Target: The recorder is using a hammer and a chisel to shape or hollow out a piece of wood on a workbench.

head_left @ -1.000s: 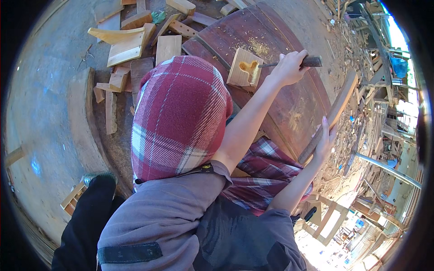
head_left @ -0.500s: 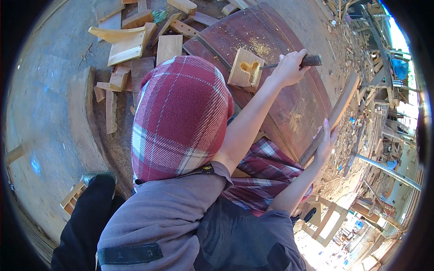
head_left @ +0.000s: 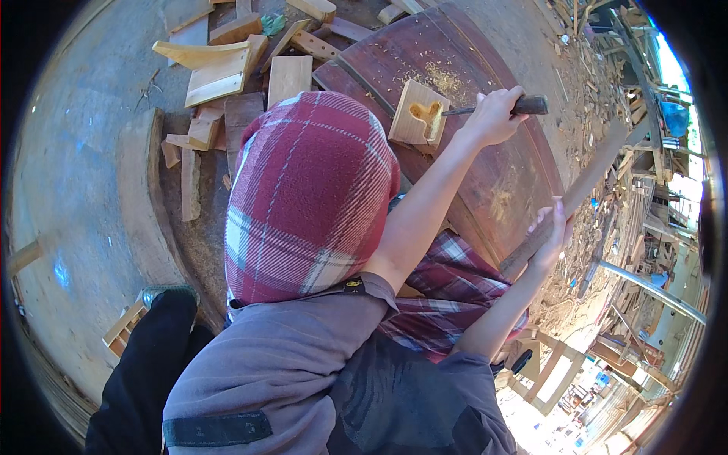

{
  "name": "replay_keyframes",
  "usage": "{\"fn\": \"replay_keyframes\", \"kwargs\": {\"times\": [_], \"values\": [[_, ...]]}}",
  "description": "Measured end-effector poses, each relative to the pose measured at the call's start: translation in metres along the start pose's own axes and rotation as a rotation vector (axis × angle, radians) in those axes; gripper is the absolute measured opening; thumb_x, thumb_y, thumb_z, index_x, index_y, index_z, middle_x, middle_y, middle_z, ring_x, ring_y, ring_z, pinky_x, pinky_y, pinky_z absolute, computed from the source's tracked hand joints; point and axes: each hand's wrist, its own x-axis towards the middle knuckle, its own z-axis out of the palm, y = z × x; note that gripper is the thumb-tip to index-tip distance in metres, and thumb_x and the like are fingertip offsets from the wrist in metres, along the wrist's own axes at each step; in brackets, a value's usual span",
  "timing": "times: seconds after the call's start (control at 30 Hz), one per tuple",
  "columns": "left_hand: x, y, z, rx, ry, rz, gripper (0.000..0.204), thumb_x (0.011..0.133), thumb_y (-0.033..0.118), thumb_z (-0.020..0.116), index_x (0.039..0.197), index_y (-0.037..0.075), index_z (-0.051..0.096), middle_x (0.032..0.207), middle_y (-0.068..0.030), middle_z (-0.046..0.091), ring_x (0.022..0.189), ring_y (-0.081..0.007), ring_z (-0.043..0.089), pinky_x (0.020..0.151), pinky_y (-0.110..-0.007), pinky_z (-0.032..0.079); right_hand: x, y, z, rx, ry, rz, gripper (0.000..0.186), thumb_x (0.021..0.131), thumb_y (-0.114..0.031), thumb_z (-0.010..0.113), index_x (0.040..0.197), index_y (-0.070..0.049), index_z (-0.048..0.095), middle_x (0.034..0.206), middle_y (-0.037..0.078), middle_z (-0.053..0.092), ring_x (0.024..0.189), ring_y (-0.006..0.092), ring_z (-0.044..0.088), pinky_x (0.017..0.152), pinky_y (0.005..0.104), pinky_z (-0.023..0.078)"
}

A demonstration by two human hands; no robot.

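Observation:
My left hand (head_left: 493, 114) grips a dark-handled chisel (head_left: 533, 105), its blade at the yellowish carved hollow in a pale wooden block (head_left: 406, 121). The block rests on a reddish-brown panelled board (head_left: 500, 193) scattered with shavings. Lower right, my right hand (head_left: 552, 235) holds a long wooden bar (head_left: 588, 178) at its lower part; the bar's upper end is blurred. Red plaid cloth (head_left: 307, 189) covers a large rounded shape left of my left forearm, with more plaid fabric (head_left: 440, 303) between my arms.
Cut wood pieces (head_left: 216, 76) lie heaped at upper left beside a curved plank (head_left: 136, 189). My dark-trousered leg (head_left: 144, 364) extends at lower left. Scrap wood and debris (head_left: 610, 68) cover the right side, with a metal pipe (head_left: 652, 288) and a blue object (head_left: 675, 117).
The bar in my right hand has tilted further right at its top and now looks smeared. My left hand keeps the chisel at the block; the whole view has shifted slightly.

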Motion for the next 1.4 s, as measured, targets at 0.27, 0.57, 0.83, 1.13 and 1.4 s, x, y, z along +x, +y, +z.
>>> {"fn": "replay_keyframes", "kwargs": {"times": [0.27, 0.57, 0.83, 1.13, 1.4], "values": [[-0.004, -0.026, -0.002, 0.007, -0.007, 0.030, 0.021, 0.087, 0.021, 0.068, 0.099, 0.011, 0.055, 0.088, -0.0109, 0.064, 0.092, -0.0338, 0.062, 0.077, -0.049, 0.037, 0.000, -0.013, 0.028, -0.284, -0.108, -0.062, 0.054, 0.090, -0.030, 0.067, 0.129, 0.002, 0.048, 0.084, 0.005, 0.057, 0.063, 0.0107, 0.052, 0.054, 0.0256, 0.044], [-0.004, -0.007, 0.000, 0.058, 0.017, 0.039, 0.021, 0.086, 0.019, 0.069, 0.100, 0.012, 0.055, 0.089, -0.0083, 0.064, 0.092, -0.0319, 0.061, 0.079, -0.047, 0.036, -0.009, -0.016, 0.021, -0.122, 0.038, -0.041, 0.043, 0.093, -0.031, 0.063, 0.122, -0.002, 0.051, 0.076, 0.003, 0.053, 0.058, 0.0096, 0.050, 0.050, 0.0235, 0.041], [-0.001, -0.008, 0.003, 0.038, 0.181, 0.126, 0.021, 0.085, 0.016, 0.068, 0.102, 0.012, 0.056, 0.085, -0.0084, 0.060, 0.089, -0.0303, 0.058, 0.080, -0.044, 0.036, 0.002, 0.006, 0.015, -0.116, -0.012, -0.086, 0.037, 0.093, -0.031, 0.062, 0.116, -0.003, 0.053, 0.072, 0.002, 0.051, 0.055, 0.0081, 0.047, 0.048, 0.0224, 0.040], [0.001, -0.011, 0.003, -0.017, 0.219, 0.140, 0.019, 0.086, 0.015, 0.068, 0.101, 0.010, 0.057, 0.087, -0.0099, 0.060, 0.088, -0.0319, 0.058, 0.079, -0.044, 0.037, 0.003, 0.009, 0.009, -0.083, -0.052, -0.037, 0.044, 0.093, -0.027, 0.065, 0.123, 0.000, 0.049, 0.077, 0.005, 0.052, 0.060, 0.0097, 0.049, 0.049, 0.0244, 0.042], [0.004, -0.011, 0.006, 0.014, 0.229, 0.113, 0.023, 0.085, 0.017, 0.070, 0.102, 0.009, 0.056, 0.088, -0.0106, 0.060, 0.089, -0.0329, 0.058, 0.079, -0.045, 0.038, 0.002, -0.012, 0.026, -0.087, 0.016, -0.106, 0.040, 0.092, -0.028, 0.066, 0.117, 0.000, 0.052, 0.078, 0.005, 0.054, 0.061, 0.0096, 0.051, 0.049, 0.0236, 0.042]]}}
